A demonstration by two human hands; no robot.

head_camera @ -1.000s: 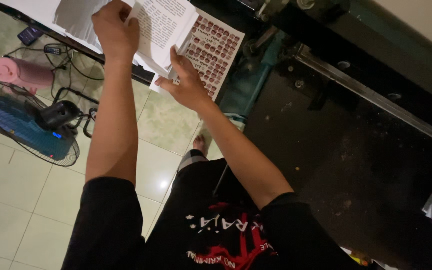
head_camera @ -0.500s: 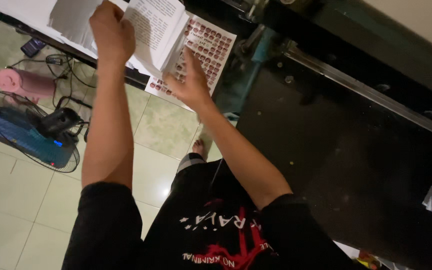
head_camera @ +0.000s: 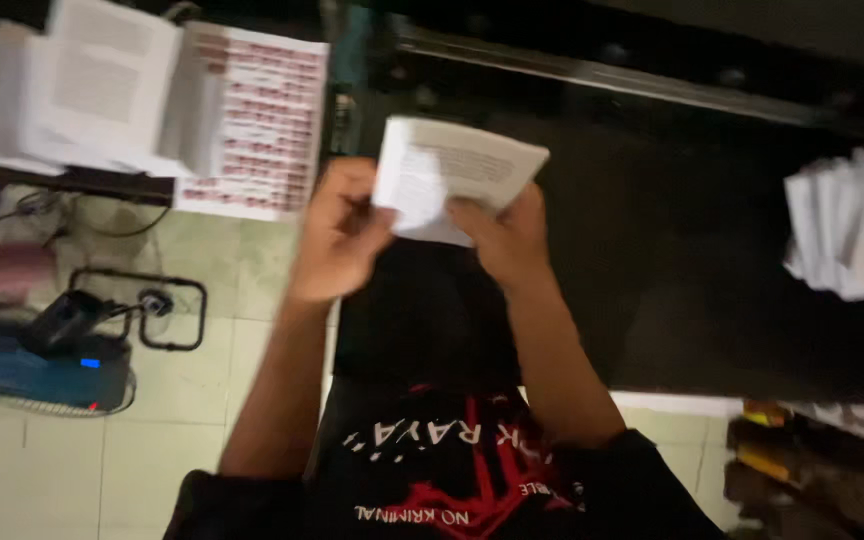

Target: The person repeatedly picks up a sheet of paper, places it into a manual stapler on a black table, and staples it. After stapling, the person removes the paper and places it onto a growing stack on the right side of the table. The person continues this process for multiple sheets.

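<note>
Nearest, at 6 o'clock: the person's black shirt (head_camera: 452, 470) with red and white printing, both forearms rising from it. Left hand (head_camera: 337, 240), 11 o'clock of centre: closed in a pinch on the left edge of a folded white printed sheet (head_camera: 452, 175). Right hand (head_camera: 507, 240), just right of centre: closed on the sheet's lower right part, thumb on top. Sheet: between and just above both hands, long axis running 9 to 3 o'clock, slightly tilted; both hands equally near, each touching it. Beneath: dark surface (head_camera: 712, 280), spreading toward 3 o'clock. At 3 o'clock: fanned stack of white sheets (head_camera: 852, 235) lying on that surface. At 8 o'clock, on the tiled floor (head_camera: 242, 350): blue device with cables (head_camera: 42, 350). At 10 o'clock, farthest: white printed papers (head_camera: 92, 90), beside a white sheet with rows of small red marks (head_camera: 262, 125).
</note>
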